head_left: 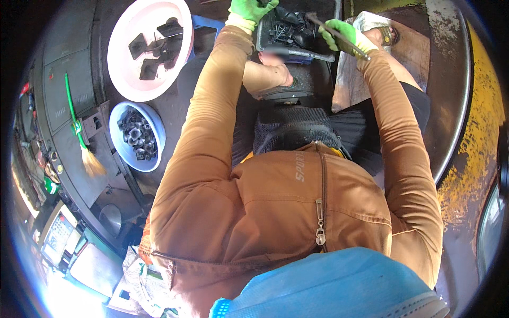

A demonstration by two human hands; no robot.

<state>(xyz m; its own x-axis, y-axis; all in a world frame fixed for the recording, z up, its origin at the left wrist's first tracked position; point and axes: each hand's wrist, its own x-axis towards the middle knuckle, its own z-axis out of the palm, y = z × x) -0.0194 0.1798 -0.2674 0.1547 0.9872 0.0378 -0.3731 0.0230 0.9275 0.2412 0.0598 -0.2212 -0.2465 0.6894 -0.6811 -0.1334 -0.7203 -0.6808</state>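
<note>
In right hand (347, 32), one tool (345, 41).

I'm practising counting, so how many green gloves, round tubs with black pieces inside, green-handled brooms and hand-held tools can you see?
Green gloves: 2
Round tubs: 2
Green-handled broom: 1
Hand-held tool: 1
Total: 6

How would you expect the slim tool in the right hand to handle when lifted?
The slim tool is probably stiff: it extends nearly straight either side of the right hand. Its slender shape suggests modest weight, though its material is unclear.
</note>
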